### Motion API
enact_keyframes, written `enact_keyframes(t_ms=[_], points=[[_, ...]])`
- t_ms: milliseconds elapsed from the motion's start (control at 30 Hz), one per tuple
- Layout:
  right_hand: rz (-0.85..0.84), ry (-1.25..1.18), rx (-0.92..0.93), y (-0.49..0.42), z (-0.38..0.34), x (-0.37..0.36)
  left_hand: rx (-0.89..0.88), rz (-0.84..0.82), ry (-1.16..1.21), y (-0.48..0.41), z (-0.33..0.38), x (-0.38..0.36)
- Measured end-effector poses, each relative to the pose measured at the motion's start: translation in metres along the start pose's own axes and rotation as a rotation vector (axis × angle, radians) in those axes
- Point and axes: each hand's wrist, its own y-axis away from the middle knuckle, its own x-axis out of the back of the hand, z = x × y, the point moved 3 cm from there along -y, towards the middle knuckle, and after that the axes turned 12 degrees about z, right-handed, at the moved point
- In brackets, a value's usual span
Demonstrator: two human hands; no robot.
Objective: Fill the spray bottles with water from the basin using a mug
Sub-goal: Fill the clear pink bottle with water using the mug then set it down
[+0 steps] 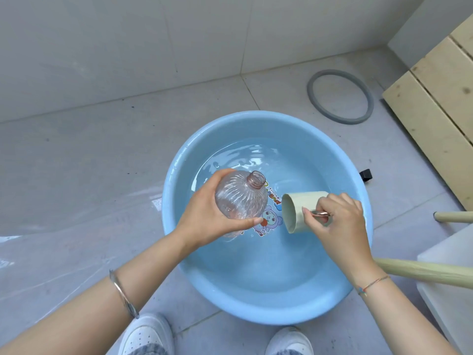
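A light blue basin (pixel 266 301) of water sits on the tiled floor between my feet. My left hand (pixel 204 219) grips a clear pinkish ribbed spray bottle (pixel 243 198) without its cap, held over the water and tilted with its open neck pointing up and right. My right hand (pixel 337 226) holds a pale green mug (pixel 299 208) by its handle, tipped on its side with the mouth facing left toward the bottle. Mug and bottle are close but apart. No water is seen pouring.
A grey rubber ring (pixel 340 96) lies on the floor behind the basin. Pale wooden slats (pixel 440 98) stand at the right. A wooden stool leg (pixel 422 272) and a white surface (pixel 450 278) are at the right edge. A small black object (pixel 365 175) sits beside the basin. The floor at left is wet.
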Motion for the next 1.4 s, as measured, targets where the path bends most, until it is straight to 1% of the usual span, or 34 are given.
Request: enact_keyframes(t_ms=[67, 133, 333, 400, 467, 600, 733, 867, 967, 1133, 1400], points=[[-0.009, -0.031, -0.024, 0.000, -0.003, -0.002, -0.007, 0.002, -0.003, 0.000, 0.000, 0.000], [-0.002, -0.094, -0.087, 0.000, -0.004, 0.000, -0.009, 0.000, -0.001, 0.000, 0.000, 0.000], [0.095, -0.487, -0.552, -0.005, 0.004, 0.020, -0.014, 0.010, -0.001, 0.000, 0.000, 0.001], [0.166, -0.589, -0.638, -0.011, -0.001, 0.030, -0.013, 0.016, 0.002, 0.000, 0.000, 0.001], [0.222, -0.633, -0.665, -0.017, -0.010, 0.041, -0.019, 0.016, -0.008, 0.000, 0.001, 0.002], [0.279, -0.672, -0.596, -0.030, -0.027, 0.063, -0.037, -0.006, -0.020, 0.001, 0.003, 0.000], [0.303, -0.642, -0.497, -0.038, -0.040, 0.078, -0.048, -0.016, -0.034, 0.002, 0.004, -0.003], [0.352, -0.527, -0.348, -0.039, -0.053, 0.089, -0.064, -0.017, -0.039, 0.002, 0.006, -0.005], [0.360, -0.413, -0.213, -0.039, -0.063, 0.095, -0.083, -0.020, -0.052, 0.002, 0.006, -0.005], [0.380, -0.302, -0.052, -0.041, -0.072, 0.097, -0.083, -0.022, -0.043, 0.003, 0.007, -0.006], [0.401, -0.168, 0.077, -0.043, -0.081, 0.098, -0.073, -0.034, -0.044, 0.004, 0.008, -0.006]])
